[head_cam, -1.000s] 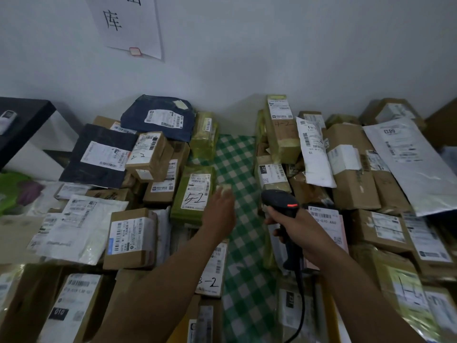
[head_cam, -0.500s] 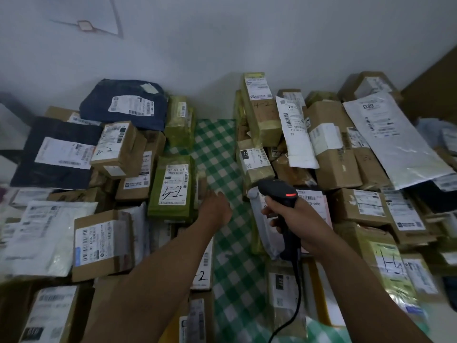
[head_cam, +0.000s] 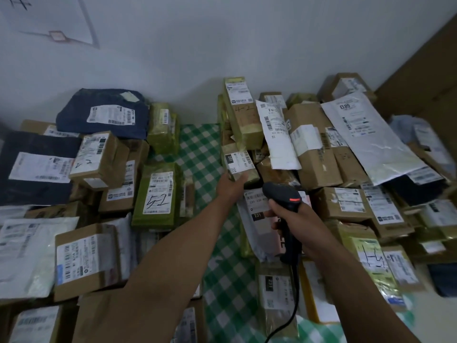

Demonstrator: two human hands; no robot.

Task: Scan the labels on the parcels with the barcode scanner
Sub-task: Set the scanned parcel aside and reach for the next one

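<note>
Head view, left to right. Far left: black mailer (head_cam: pixel 37 167) with a white label, lying flat. Below it a white poly bag (head_cam: pixel 29 253), and just beside that a brown box (head_cam: pixel 86 258) with a barcode label on top. Behind these, a navy bag (head_cam: pixel 103 112) lies against the wall (head_cam: pixel 222 45), and a small tilted box (head_cam: pixel 99 159) leans on the pile in front of it. White paper sign (head_cam: pixel 49 18) on the wall, top left. Next right, a green parcel (head_cam: pixel 158 194) with "5-2" handwritten on its label lies at the edge of the left pile. Green checked cloth (head_cam: pixel 197 149) shows as a bare strip between the two piles.

Left hand (head_cam: pixel 231 185) reaches across the strip and touches the near end of a small parcel (head_cam: pixel 238 164) with a "231" label, which sits at the inner edge of the right pile. Cannot tell whether the fingers curl round it or only rest against it. Behind that parcel, a tall box (head_cam: pixel 243 112) marked "4-2" leans toward the wall.

Barcode scanner (head_cam: pixel 284 196), black with a red light on its head, is just right of the left hand, above the right pile, head aimed forward over the parcels. Right hand (head_cam: pixel 294 219) is wrapped tight round its handle; the cable (head_cam: pixel 291 305) drops from the handle to the bottom edge.

Further right: white bag (head_cam: pixel 277 137) propped upright between boxes, large white mailer (head_cam: pixel 371 139) lying over brown boxes, and a yellow-green parcel (head_cam: pixel 371 258) near the right forearm.
</note>
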